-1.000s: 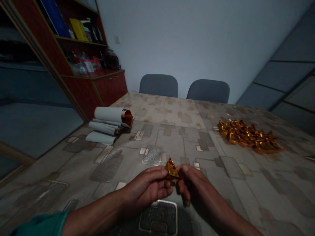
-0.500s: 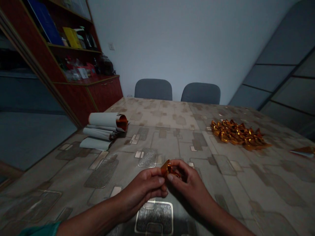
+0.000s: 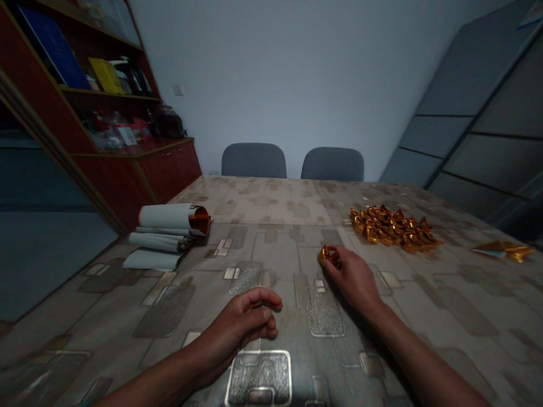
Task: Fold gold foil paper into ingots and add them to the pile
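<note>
My right hand [image 3: 354,280] pinches a small folded gold foil paper piece [image 3: 324,255] between thumb and fingers, just above the patterned tablecloth. Part of that piece is hidden by the fingers. Nearer to me, my left hand [image 3: 241,322] rests loosely curved over the table, its thumb and fingers apart and holding nothing. A cluster of similar folded gold foil pieces [image 3: 390,227] lies beyond my right hand, to the right. On the left are rolled and folded sheets of foil paper [image 3: 165,217], pale outside and copper-gold inside.
Another gold foil piece [image 3: 504,250] lies near the table's right side. Two grey chairs [image 3: 254,160] stand behind the table's far edge. A red-brown cabinet [image 3: 165,169] with loaded shelves is at the left, grey panels [image 3: 449,96] at the right.
My hands have separated. The right hand has carried the gold foil piece forward and right toward the cluster, while the left has let go and stays near. The view has turned slightly right.
</note>
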Demonstrator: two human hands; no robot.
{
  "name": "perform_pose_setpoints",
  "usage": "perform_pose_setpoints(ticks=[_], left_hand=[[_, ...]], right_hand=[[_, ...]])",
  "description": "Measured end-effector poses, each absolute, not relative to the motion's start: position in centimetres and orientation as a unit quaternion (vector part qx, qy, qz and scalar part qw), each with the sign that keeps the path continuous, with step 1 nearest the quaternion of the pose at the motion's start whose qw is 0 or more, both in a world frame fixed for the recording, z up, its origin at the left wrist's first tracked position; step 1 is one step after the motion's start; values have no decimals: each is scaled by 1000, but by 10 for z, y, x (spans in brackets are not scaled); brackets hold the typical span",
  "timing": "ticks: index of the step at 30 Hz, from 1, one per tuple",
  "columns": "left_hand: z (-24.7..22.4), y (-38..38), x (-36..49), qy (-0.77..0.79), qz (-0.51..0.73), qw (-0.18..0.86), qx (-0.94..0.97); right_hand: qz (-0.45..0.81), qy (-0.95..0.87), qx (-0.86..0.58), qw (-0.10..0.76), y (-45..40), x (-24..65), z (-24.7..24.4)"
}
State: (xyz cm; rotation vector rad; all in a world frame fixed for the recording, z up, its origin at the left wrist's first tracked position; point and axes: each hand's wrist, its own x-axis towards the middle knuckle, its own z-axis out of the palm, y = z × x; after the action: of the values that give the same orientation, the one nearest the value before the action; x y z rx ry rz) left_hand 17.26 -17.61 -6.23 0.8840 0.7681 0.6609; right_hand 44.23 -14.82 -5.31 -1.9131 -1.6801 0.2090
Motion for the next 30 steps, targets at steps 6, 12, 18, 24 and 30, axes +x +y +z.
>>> perform_pose_setpoints(ticks=[6, 12, 18, 24, 30], left_hand=[[-65, -176, 171, 351, 298, 781, 421], [-61, -178, 171, 359, 294, 775, 429], [-62, -177, 172, 355, 290, 774, 438], [-60, -176, 173, 355, 284, 776, 437], [-58, -176, 173, 352, 284, 783, 428]], right_hand=[[2, -579, -789, 207, -132, 475, -49], [9, -637, -750, 178, -166, 481, -48], [-70, -707, -698, 86, -192, 473, -64], [-89, -682, -725, 35, -157, 465, -60], [-95, -663, -742, 29, -118, 471, -58]])
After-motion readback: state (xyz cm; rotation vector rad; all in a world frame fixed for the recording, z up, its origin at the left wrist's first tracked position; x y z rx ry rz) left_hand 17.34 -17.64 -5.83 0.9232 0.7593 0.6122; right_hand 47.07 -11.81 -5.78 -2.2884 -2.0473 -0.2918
